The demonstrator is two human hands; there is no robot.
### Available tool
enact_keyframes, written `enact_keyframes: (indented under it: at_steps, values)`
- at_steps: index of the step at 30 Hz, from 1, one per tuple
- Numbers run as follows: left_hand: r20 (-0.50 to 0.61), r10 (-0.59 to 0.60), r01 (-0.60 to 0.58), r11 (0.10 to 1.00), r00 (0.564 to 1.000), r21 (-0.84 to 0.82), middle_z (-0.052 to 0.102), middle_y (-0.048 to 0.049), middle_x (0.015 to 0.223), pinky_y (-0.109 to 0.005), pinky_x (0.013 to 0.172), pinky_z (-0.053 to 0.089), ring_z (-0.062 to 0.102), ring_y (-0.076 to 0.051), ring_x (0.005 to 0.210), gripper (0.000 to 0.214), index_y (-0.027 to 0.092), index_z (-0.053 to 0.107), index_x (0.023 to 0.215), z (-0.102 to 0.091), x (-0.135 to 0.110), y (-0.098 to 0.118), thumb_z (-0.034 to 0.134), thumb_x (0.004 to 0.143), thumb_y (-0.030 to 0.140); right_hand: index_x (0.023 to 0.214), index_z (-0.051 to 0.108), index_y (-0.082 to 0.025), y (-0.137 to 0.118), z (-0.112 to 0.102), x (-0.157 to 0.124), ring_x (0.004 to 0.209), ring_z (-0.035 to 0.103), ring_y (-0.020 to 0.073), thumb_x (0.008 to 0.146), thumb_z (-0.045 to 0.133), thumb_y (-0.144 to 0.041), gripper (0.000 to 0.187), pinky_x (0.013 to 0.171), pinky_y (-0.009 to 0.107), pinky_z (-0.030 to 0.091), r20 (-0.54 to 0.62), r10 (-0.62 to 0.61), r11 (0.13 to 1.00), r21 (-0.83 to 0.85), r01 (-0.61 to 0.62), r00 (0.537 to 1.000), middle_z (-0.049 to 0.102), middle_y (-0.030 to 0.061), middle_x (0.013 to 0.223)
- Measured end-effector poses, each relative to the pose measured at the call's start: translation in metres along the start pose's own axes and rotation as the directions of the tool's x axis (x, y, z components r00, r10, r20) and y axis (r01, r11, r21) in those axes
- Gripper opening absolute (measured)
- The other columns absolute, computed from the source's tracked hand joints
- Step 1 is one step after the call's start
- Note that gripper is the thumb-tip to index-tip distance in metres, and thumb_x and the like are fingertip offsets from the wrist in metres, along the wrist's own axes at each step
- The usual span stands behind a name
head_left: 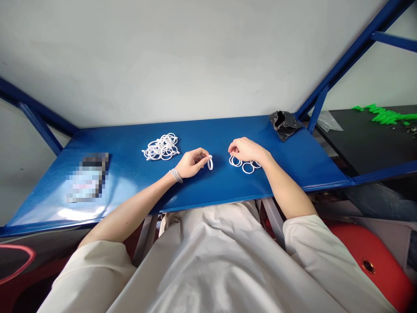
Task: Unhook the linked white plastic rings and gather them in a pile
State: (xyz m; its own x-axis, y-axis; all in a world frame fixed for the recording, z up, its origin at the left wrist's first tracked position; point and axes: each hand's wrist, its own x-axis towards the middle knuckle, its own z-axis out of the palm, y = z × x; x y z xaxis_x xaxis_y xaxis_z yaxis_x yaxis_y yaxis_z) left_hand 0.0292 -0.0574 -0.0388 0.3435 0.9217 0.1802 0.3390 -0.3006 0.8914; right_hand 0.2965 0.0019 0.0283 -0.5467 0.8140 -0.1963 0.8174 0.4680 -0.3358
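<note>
My left hand (pixel 193 162), with a silver bracelet at the wrist, rests on the blue table (pixel 130 182) and pinches a white ring (pixel 210 162) upright between its fingertips. My right hand (pixel 245 150) lies curled, knuckles up, over a small group of white rings (pixel 248 166) spread flat on the table; its fingertips touch or hover at the nearest ones. A heap of several white rings (pixel 162 147) sits to the left of my left hand, apart from it.
A crumpled black bag (pixel 284 124) lies at the table's back right corner. A blurred dark flat object (pixel 87 177) lies at the left. Blue frame struts (pixel 345 56) rise at both sides. A black table with green pieces (pixel 387 114) stands to the right.
</note>
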Motion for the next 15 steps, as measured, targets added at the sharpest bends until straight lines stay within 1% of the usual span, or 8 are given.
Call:
enact_keyframes:
  at_steps: [3,5,7,10,12,15]
  values:
    - [0.001,0.001,-0.001,1.000,1.000,-0.010,0.070,-0.0040,0.078,-0.024,0.056,0.053,0.065,-0.012,0.058,0.049,0.017,0.066,0.100,0.0000,0.0003,-0.0003,0.065,0.096,0.066,0.104,0.081,-0.018,0.0009,0.0017,0.0008,0.095,0.076,0.0249,0.094,0.068,-0.015,0.017,0.070,0.031,0.052,-0.008,0.017,1.000,-0.006,-0.017,1.000,0.083,0.0092,0.107]
    - [-0.001,-0.003,0.003,1.000,1.000,-0.022,0.071,-0.0044,0.081,-0.024,0.056,0.053,0.065,-0.012,0.058,0.049,0.018,0.066,0.101,0.0000,0.0005,-0.0001,0.065,0.096,0.067,0.105,0.081,-0.019,0.0005,0.0025,0.0010,0.093,0.076,0.0240,0.093,0.066,-0.011,0.020,0.069,0.031,0.052,0.003,0.017,1.000,0.008,-0.017,1.000,0.083,0.0082,0.106]
    - [-0.002,-0.009,0.009,0.999,1.000,-0.031,0.072,-0.0050,0.084,-0.025,0.056,0.054,0.065,-0.012,0.059,0.050,0.018,0.066,0.102,0.0000,0.0005,0.0000,0.065,0.095,0.067,0.105,0.080,-0.020,-0.0003,0.0033,0.0012,0.093,0.076,0.0234,0.091,0.065,-0.008,0.024,0.070,0.030,0.052,-0.016,-0.002,1.000,0.017,0.002,1.000,0.083,0.0072,0.105]
    - [0.006,-0.013,0.013,0.999,1.000,-0.035,0.072,-0.0060,0.086,-0.025,0.057,0.054,0.066,-0.013,0.060,0.050,0.018,0.066,0.103,0.0001,0.0004,0.0000,0.065,0.095,0.067,0.104,0.080,-0.020,-0.0009,0.0048,0.0022,0.092,0.076,0.0234,0.090,0.066,-0.007,0.024,0.073,0.030,0.052,-0.099,-0.029,0.999,0.029,0.032,0.995,0.082,0.0071,0.101]
    - [0.008,-0.020,0.020,0.999,1.000,-0.035,0.072,-0.0059,0.083,-0.025,0.057,0.054,0.066,-0.013,0.060,0.049,0.018,0.065,0.102,0.0001,0.0002,0.0002,0.066,0.095,0.066,0.103,0.079,-0.020,-0.0008,0.0061,0.0033,0.092,0.075,0.0228,0.089,0.066,-0.008,0.023,0.076,0.031,0.052,-0.169,-0.050,0.996,0.069,0.062,0.984,0.082,0.0072,0.101]
    - [0.009,-0.033,0.033,0.999,0.999,-0.035,0.072,-0.0058,0.080,-0.025,0.056,0.053,0.066,-0.014,0.059,0.047,0.018,0.064,0.101,-0.0001,0.0001,0.0007,0.067,0.094,0.065,0.104,0.078,-0.019,-0.0008,0.0087,0.0048,0.091,0.074,0.0215,0.090,0.065,-0.010,0.021,0.078,0.031,0.053,-0.292,-0.092,0.976,0.162,0.144,0.952,0.081,0.0074,0.104]
